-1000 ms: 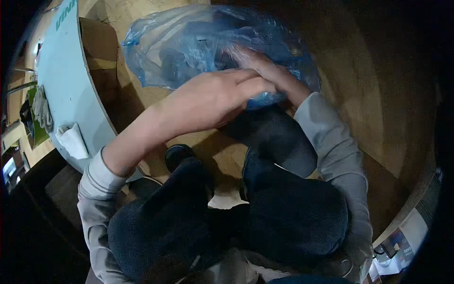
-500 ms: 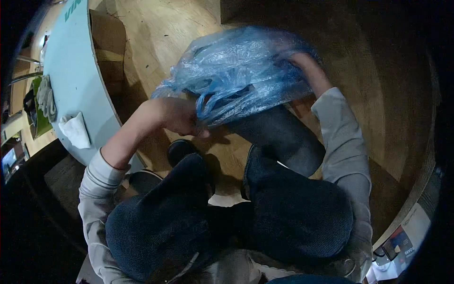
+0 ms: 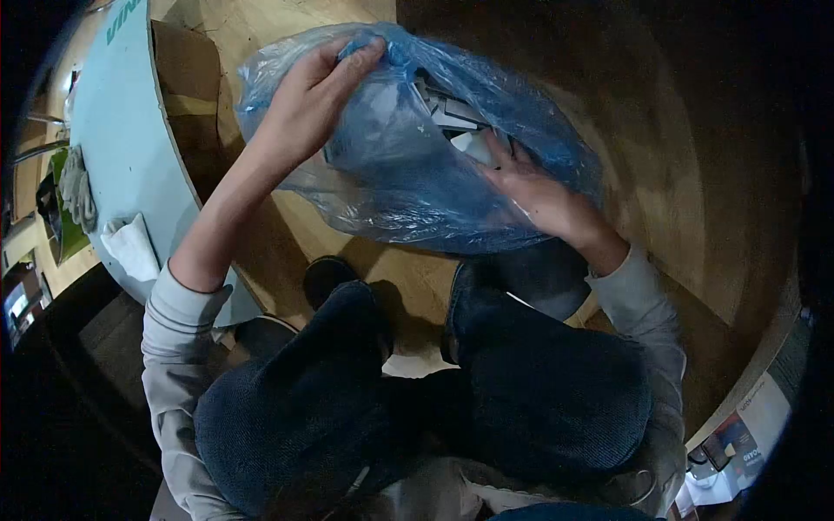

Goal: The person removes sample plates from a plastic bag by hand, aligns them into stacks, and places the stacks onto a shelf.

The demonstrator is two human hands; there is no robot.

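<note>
A crinkled, see-through blue plastic bag [image 3: 373, 191] is spread above the floor in front of my knees, its mouth facing up. My left hand [image 3: 317, 100] is closed on the bag's far rim, pinching the film between thumb and fingers. My right hand [image 3: 543, 195] reaches into the mouth from the right, its fingers apart and stretched out. At those fingertips is a small white piece [image 3: 472, 146]; whether they touch it I cannot tell. Beside it, several grey and white flat pieces [image 3: 452, 111] show inside the bag. Film covers the rest of the contents.
Under the bag, a dark rounded object [image 3: 543, 282] stands near my right knee. To the left is a pale blue panel [image 3: 122, 165] with a white cloth [image 3: 132, 243] and grey gloves [image 3: 78, 191] by its edge. Behind the panel stands a cardboard box [image 3: 187, 69].
My left hand has moved up and away from me, drawing the bag's rim with it. The bag's mouth has opened, showing the contents. My right hand has come nearer, into the mouth.
</note>
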